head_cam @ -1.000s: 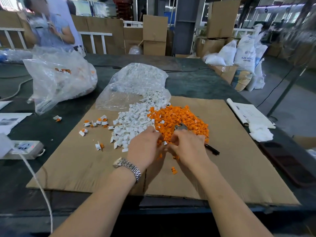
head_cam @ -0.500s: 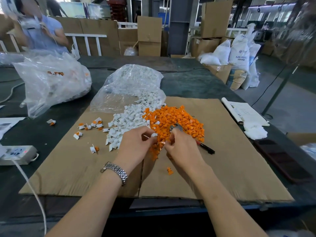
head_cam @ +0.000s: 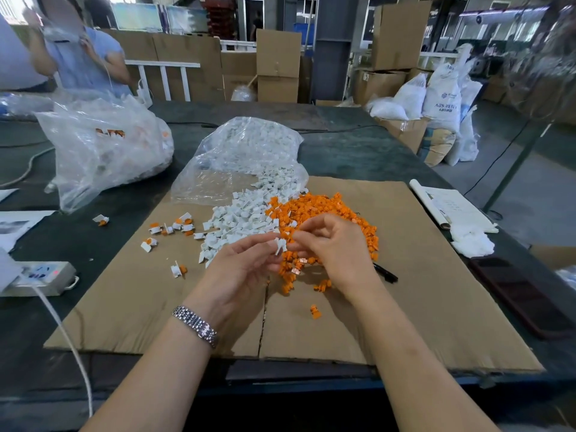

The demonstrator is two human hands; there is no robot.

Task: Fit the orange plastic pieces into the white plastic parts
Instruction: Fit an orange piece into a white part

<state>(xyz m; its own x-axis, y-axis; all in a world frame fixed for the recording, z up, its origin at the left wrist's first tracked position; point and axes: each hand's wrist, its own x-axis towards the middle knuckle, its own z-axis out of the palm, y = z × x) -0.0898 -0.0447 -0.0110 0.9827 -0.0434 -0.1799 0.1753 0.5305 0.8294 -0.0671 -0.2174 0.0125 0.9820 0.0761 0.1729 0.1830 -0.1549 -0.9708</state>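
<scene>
Head view shows two hands meeting just above the big sheet of cardboard [head_cam: 405,275]. Fingertips of the left hand [head_cam: 240,269] pinch a small white part [head_cam: 280,244], with the palm turned up. The right hand [head_cam: 336,244] has its fingers bent, and its fingertips come right up to the white part from the other side. Whether those fingertips hold an orange piece, I cannot tell.

Under the hands, on the cardboard, lies a pile of orange pieces [head_cam: 327,207]. Touching that pile, on its left side, is a pile of white parts [head_cam: 237,219]. The white parts spill out of a clear bag [head_cam: 243,157] that lies at the far edge of the cardboard. A few finished pieces [head_cam: 177,227], white with orange inside, lie on the left part of the cardboard. One orange piece [head_cam: 315,310] lies alone nearer the person.

A black pen [head_cam: 386,272] sticks out from under the right hand. A silver watch [head_cam: 196,325] is on the left wrist. Left of the cardboard sits a power strip [head_cam: 40,275], and beyond it a second clear bag [head_cam: 103,151].
</scene>
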